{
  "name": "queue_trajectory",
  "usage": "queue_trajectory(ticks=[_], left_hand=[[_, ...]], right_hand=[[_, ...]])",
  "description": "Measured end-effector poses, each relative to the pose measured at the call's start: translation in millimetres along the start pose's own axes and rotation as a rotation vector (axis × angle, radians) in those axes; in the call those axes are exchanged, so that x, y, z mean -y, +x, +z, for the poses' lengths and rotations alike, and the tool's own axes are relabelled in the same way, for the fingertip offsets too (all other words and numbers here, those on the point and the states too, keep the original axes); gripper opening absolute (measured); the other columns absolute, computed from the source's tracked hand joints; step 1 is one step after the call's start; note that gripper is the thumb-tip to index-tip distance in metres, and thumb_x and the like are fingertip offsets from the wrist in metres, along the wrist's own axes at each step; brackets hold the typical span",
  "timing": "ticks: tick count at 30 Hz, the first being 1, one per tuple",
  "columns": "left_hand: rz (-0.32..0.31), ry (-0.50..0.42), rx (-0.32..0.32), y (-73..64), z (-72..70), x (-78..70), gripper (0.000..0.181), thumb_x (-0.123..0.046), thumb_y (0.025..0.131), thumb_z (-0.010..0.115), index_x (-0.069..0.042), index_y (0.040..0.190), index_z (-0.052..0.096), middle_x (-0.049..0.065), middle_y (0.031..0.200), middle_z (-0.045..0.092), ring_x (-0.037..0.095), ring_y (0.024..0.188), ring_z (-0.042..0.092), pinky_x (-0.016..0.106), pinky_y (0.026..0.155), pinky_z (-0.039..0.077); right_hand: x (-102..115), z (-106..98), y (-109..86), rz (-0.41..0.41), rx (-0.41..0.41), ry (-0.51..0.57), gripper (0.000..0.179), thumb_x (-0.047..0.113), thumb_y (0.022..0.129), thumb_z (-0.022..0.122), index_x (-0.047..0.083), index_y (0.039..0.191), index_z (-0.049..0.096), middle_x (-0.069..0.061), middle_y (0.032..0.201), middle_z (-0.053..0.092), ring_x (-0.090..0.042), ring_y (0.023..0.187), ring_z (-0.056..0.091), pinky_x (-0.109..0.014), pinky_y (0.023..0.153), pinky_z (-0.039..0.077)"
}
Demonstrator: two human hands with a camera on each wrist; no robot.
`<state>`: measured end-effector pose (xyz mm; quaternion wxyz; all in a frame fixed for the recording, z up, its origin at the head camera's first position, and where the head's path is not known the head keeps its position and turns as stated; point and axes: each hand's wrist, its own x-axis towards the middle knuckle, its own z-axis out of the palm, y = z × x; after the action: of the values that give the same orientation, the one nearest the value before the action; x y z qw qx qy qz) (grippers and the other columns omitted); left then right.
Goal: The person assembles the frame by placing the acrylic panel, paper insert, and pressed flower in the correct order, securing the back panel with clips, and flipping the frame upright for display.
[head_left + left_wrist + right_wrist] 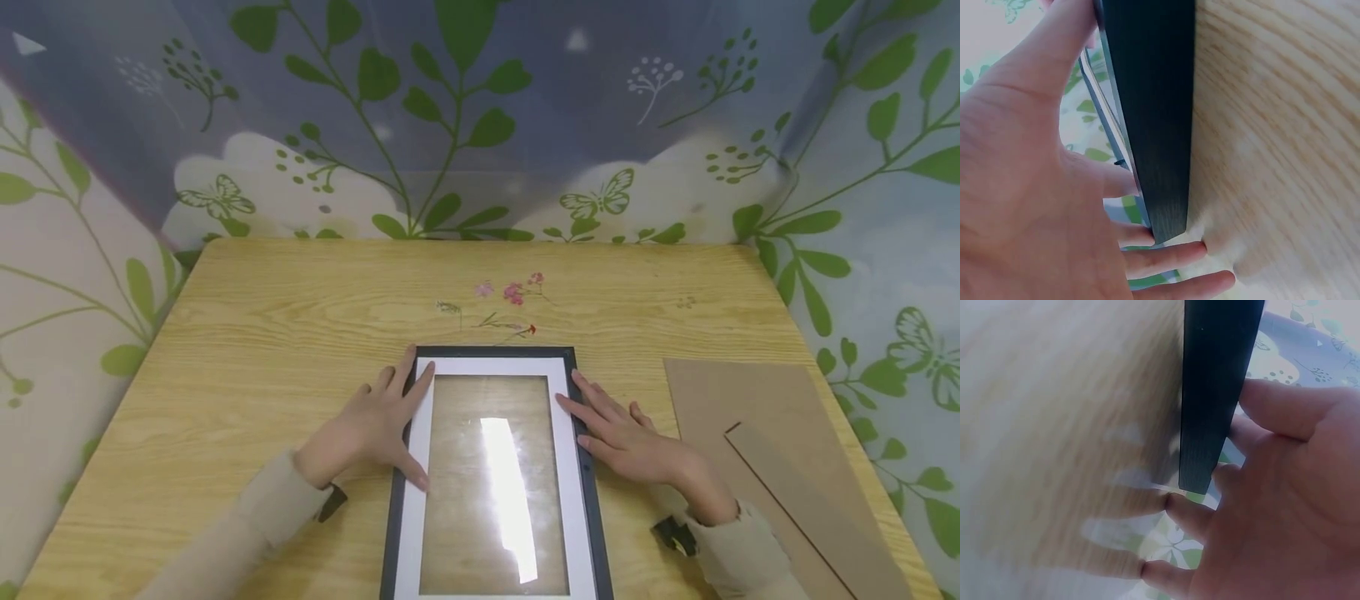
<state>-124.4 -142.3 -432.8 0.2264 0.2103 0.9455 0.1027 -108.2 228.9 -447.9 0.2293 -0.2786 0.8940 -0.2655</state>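
Observation:
A black picture frame with a white mat inside it lies flat on the wooden table in front of me. Bright light reflects off its clear pane, and wood grain shows through. My left hand rests on the frame's left side, fingers spread, with thumb and index finger over the mat. On the right side, my right hand touches the border with extended fingers, one reaching onto the mat. Both wrist views show the frame's dark outer side beside the fingers. The frame's near end is cut off below.
Beyond the frame lie small pink flowers, a red flower and a pale sprig. A brown backing board with a long flap lies at the right. Leaf-patterned cloth surrounds the table.

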Motion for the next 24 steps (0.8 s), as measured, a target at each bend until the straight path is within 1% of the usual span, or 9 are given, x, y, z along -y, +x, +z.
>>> queue_trajectory(ticks=[3,7,13,17,21,23,24], left_hand=[[0.025,-0.012,0.001,-1.6,-1.7,2.8,0.151,-0.073,0.047,0.085,-0.012,0.161,0.006,0.023,0.162,-0.016,0.051,0.144,0.017,0.071,0.105,0.029],[0.057,-0.030,0.015,-5.0,-4.5,6.6,0.146,-0.068,0.050,0.087,-0.013,0.161,0.009,0.022,0.162,-0.017,0.051,0.144,0.016,0.073,0.103,0.028],[0.059,-0.053,0.031,-6.2,-5.3,7.0,0.144,-0.066,0.052,0.088,-0.015,0.161,0.009,0.019,0.163,-0.018,0.052,0.144,0.014,0.074,0.105,0.025],[0.054,-0.069,0.036,-4.8,-3.8,4.7,0.143,-0.067,0.054,0.087,-0.016,0.161,0.008,0.017,0.163,-0.020,0.053,0.145,0.011,0.073,0.106,0.022],[0.047,-0.078,0.037,-4.7,-3.7,4.0,0.143,-0.066,0.054,0.088,-0.016,0.161,0.007,0.017,0.162,-0.021,0.052,0.145,0.010,0.072,0.108,0.021],[0.048,-0.074,0.036,-5.2,-4.2,5.4,0.143,-0.067,0.054,0.087,-0.016,0.161,0.007,0.017,0.162,-0.020,0.052,0.145,0.011,0.072,0.108,0.021],[0.053,-0.069,0.028,-5.2,-5.0,6.6,0.141,-0.068,0.055,0.086,-0.016,0.161,0.008,0.018,0.163,-0.018,0.052,0.145,0.012,0.072,0.108,0.022]], right_hand=[[0,-1,0.1,-0.001,-0.004,-0.011,0.056,0.030,0.108,0.038,0.018,0.160,0.020,-0.010,0.166,-0.005,-0.041,0.149,0.001,-0.080,0.102,0.005],[2,-3,-0.6,0.003,-0.006,-0.049,0.055,0.031,0.108,0.039,0.019,0.159,0.023,-0.010,0.167,-0.002,-0.040,0.150,0.005,-0.080,0.103,0.009],[3,-7,-1.6,0.002,0.004,-0.079,0.055,0.032,0.108,0.040,0.018,0.159,0.025,-0.012,0.166,0.001,-0.041,0.148,0.013,-0.079,0.103,0.015],[2,-10,-1.8,-0.003,0.021,-0.058,0.055,0.030,0.108,0.040,0.016,0.159,0.025,-0.014,0.166,-0.001,-0.043,0.147,0.016,-0.080,0.102,0.015],[2,-13,-1.6,-0.005,0.037,-0.026,0.055,0.028,0.108,0.040,0.015,0.159,0.024,-0.014,0.166,-0.003,-0.044,0.147,0.014,-0.080,0.102,0.013],[2,-13,-1.0,-0.006,0.040,-0.017,0.055,0.030,0.108,0.040,0.016,0.159,0.024,-0.014,0.166,-0.003,-0.044,0.147,0.014,-0.080,0.102,0.012],[2,-13,-0.7,-0.002,0.041,-0.011,0.056,0.031,0.108,0.041,0.016,0.159,0.024,-0.013,0.166,-0.004,-0.043,0.147,0.014,-0.080,0.102,0.012]])
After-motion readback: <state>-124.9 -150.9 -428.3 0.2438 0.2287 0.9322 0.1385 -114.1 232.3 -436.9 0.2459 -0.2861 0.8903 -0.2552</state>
